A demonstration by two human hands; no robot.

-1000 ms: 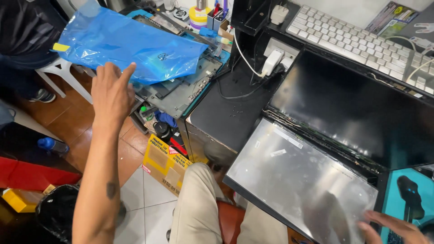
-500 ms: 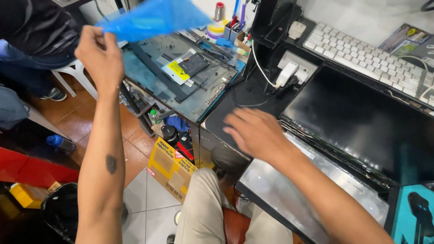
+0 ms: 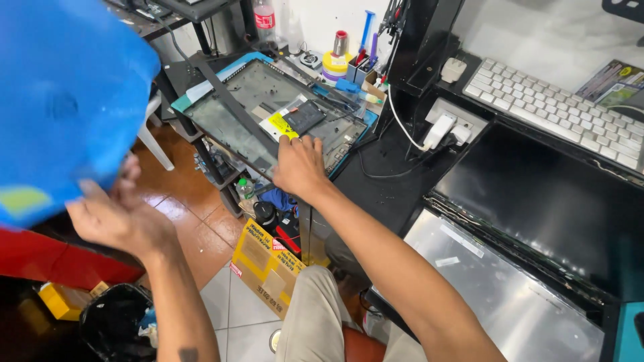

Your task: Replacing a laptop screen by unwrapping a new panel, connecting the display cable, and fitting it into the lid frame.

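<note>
Bright, even indoor light falls from above, with soft, short shadows. The blue plastic sheet (image 3: pixel 64 100) held up by the left hand (image 3: pixel 121 218) fills the upper left corner, close to the lens, blurred and glowing as light passes through it. The silvery panel (image 3: pixel 496 295) at lower right shows a dull grey sheen, and the black screen (image 3: pixel 543 194) beside it a faint reflection. The floor corner at lower left is dim. Straight edges bend slightly toward the frame's borders

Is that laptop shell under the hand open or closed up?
Open. The laptop shell lies with no cover, its inner parts and a black battery showing beside the right hand.
</note>
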